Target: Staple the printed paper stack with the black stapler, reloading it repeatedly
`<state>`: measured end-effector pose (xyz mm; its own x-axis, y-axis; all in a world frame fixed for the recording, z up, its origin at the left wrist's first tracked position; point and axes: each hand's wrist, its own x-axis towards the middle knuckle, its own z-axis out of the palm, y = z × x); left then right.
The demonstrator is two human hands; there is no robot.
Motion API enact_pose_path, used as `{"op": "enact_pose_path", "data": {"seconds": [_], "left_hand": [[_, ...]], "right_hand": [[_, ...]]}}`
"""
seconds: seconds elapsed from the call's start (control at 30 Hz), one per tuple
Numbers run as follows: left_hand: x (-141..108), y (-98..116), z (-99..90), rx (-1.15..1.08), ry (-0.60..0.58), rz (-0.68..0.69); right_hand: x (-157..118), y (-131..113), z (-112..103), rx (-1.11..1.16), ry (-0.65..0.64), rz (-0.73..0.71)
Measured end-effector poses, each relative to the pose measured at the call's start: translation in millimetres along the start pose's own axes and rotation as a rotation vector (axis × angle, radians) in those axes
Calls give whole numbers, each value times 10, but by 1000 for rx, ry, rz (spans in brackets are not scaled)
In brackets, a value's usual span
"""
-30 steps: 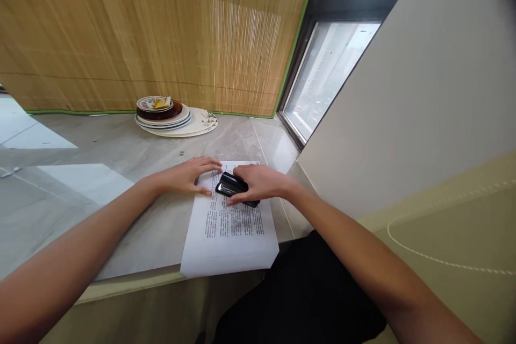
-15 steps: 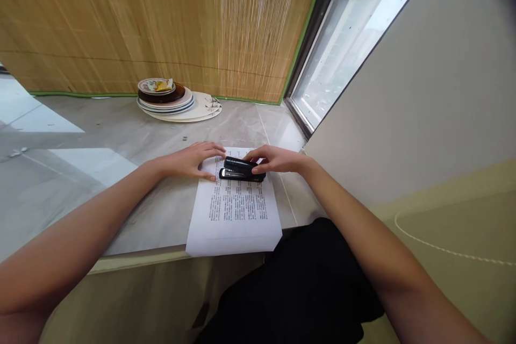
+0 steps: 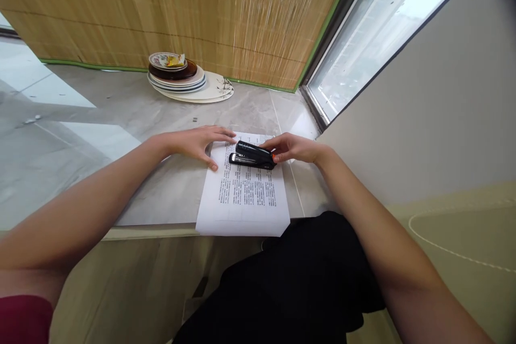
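A black stapler lies on its side across the upper part of a printed sheet of paper. My right hand grips the stapler's right end between thumb and fingers, beside a small red-orange part. To the left, my left hand rests with its fingers and thumb spread apart, the fingertips and thumb at the paper's left edge. It stands apart from the stapler and holds nothing. The paper's lower edge hangs over the front of the grey marble-look counter.
Behind my left hand, a stack of plates with a small yellow packet on top stands near a bamboo blind. A window and a wall close off the right side. My black-clothed leg is below the counter.
My right hand has slid back to the stapler's right end, where the red-orange part now shows. My left hand's fingers are spread wider. The whole view has shifted a little.
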<state>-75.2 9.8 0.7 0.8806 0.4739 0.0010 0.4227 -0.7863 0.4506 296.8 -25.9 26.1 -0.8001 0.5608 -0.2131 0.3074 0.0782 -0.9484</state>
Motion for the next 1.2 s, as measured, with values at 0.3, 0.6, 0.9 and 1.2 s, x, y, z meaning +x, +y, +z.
{"op": "enact_pose_path", "data": {"seconds": [0.3,0.6,0.9,1.2], "left_hand": [[10,47,13,27,34,-61],[28,19,33,-2,60,-60],[11,-20,42,-8,75,-46],[165,239,68,-830,717,-220]], "right_hand": [[-20,-53,29,105,85,125],[18,-4,-9,133,158,204],[153,-162,290,-481,272,-168],[144,-235,405,-678,619,-261]]}}
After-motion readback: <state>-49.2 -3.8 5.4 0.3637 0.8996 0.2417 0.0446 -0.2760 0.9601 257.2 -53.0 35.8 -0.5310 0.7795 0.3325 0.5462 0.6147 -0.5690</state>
